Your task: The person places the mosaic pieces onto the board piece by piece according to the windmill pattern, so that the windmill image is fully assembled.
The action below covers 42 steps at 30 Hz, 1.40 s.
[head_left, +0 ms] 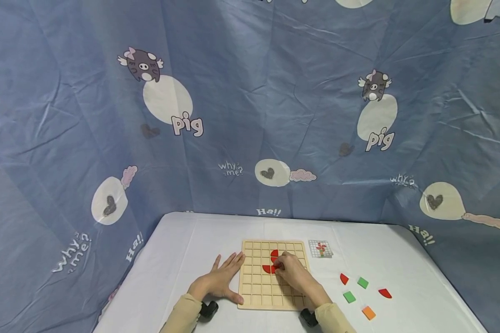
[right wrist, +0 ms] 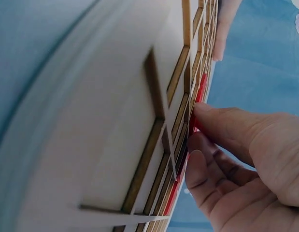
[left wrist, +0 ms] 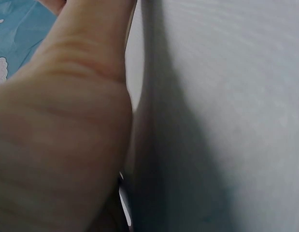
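Note:
A pale wooden grid board [head_left: 254,296] lies on the white table. Several red quarter-round pieces [head_left: 267,269] sit in squares near its middle. My right hand [head_left: 296,274] reaches over the board from the right. In the right wrist view, the thumb and fingers of the right hand [right wrist: 250,154] pinch a red piece [right wrist: 192,122] at the grid, mostly hidden by the fingertips. Fingers spread, my left hand [head_left: 221,280] rests along the board's left edge. The left wrist view shows mainly the wrist and heel of the left hand [left wrist: 67,111] above the white surface.
Right of the board's far corner lies a small gridded card [head_left: 320,249] with a flower pattern. Loose on the table [head_left: 416,277] at right are two red pieces [head_left: 385,293], two green squares [head_left: 363,282] and an orange square [head_left: 368,313]. A blue printed curtain [head_left: 233,92] hangs behind.

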### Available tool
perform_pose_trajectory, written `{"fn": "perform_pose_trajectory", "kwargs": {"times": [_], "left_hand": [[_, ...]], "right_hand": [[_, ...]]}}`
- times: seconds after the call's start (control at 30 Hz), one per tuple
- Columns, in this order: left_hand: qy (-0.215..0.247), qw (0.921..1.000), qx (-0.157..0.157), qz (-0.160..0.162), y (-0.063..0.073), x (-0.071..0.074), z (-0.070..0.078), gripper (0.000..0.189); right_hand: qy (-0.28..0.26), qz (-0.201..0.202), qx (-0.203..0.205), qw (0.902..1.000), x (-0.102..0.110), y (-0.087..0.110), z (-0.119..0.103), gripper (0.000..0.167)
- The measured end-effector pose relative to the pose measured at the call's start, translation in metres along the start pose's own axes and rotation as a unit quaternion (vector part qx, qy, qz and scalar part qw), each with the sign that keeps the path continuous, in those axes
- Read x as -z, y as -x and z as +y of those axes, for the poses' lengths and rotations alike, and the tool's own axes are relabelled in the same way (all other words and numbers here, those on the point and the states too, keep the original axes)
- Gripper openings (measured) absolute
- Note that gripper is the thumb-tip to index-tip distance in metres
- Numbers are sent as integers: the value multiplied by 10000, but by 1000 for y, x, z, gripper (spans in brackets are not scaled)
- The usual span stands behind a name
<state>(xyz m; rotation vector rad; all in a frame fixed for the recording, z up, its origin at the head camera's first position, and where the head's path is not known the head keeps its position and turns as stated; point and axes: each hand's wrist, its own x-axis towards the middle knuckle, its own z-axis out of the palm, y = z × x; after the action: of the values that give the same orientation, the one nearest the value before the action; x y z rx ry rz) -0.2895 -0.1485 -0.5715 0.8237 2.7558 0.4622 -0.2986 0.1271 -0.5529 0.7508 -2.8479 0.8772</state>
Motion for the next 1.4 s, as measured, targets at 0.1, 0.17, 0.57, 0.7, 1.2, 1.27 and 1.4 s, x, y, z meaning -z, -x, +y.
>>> {"fn": "perform_pose_trajectory", "kwargs": {"times": [0.1, 0.17, 0.57, 0.7, 1.2, 1.27, 1.4], "left_hand": [[4, 10000, 0, -13, 0, 0, 0, 131], [17, 10000, 4, -23, 0, 1, 0, 131], [-33, 10000, -10, 8, 2, 1, 2, 130], [-51, 10000, -5, 33, 2, 1, 2, 130], [6, 10000, -66, -10, 3, 3, 3, 129], [44, 10000, -72, -17, 3, 3, 3, 129], [43, 10000, -56, -10, 4, 4, 5, 129]], "right_hand": [[24, 1, 8, 10000, 0, 0, 0, 10], [32, 3, 11, 10000, 0, 1, 1, 10], [-81, 174, -73, 9998, 5, 11, 7, 10], [-20, 351, -83, 9993, 10, 19, 11, 8], [23, 796, -1025, 9915, 45, 57, 33, 9], [0, 780, -1192, 9898, 50, 62, 38, 9], [74, 839, -1441, 9860, 57, 70, 46, 12]]}}
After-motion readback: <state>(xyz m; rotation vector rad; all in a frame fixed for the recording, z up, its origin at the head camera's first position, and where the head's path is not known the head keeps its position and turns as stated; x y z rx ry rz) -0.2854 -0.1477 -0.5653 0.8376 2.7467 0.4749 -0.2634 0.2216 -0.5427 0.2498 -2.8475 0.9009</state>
